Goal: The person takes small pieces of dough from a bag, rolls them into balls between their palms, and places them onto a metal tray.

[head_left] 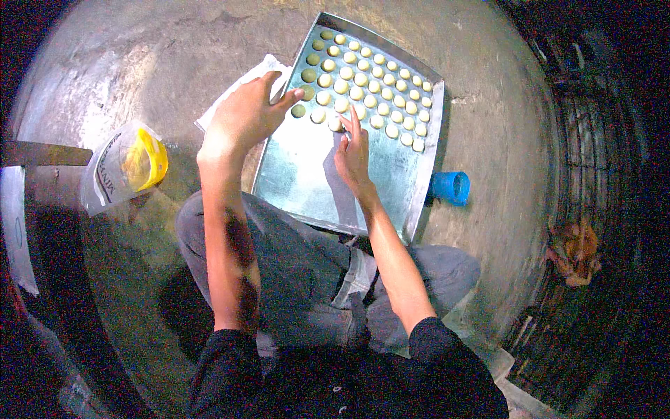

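Left hand (244, 115) braces tray (307, 174) edge, fingers spread; right hand (352, 153) fingers pinch dough round (336, 124), extending the row.

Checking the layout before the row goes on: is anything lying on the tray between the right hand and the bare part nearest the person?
Nothing visible: the right hand touches a dough piece, and the metal tray below it is bare.

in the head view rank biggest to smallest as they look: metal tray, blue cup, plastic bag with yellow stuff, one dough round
1. metal tray
2. plastic bag
3. blue cup
4. dough round
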Available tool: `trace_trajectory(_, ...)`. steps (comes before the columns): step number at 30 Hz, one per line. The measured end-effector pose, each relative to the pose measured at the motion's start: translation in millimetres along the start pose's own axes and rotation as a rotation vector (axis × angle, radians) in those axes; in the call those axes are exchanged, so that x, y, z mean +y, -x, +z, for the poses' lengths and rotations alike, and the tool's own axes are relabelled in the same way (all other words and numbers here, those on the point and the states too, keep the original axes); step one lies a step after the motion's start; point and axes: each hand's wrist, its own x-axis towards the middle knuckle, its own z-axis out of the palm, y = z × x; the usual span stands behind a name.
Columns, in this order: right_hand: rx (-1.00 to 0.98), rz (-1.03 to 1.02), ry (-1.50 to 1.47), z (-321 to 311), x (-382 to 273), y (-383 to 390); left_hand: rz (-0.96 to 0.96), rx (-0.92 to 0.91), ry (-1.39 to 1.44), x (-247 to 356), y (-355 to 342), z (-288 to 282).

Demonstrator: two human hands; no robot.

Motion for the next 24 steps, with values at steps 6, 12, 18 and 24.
trace_trajectory(6, 0.075, 0.002, -0.086, 8, 6, 3, -0.046, -0.028, 0.007, 1, 0, -2)
trace_trajectory(12, 0.044, 0.095, -0.078, 9, 3, 10, -0.030, -0.015, -0.019, 0, 1, -2)
trace_trajectory(18, 0.199, 0.059, -0.089, 10, -2, 8, -0.006, -0.008, -0.016, 0, -1, 0)
trace_trajectory(24, -0.004, 0.029, 0.086, 4, -10, 10, 0.014, 0.000, -0.027, -4, -2, 1)
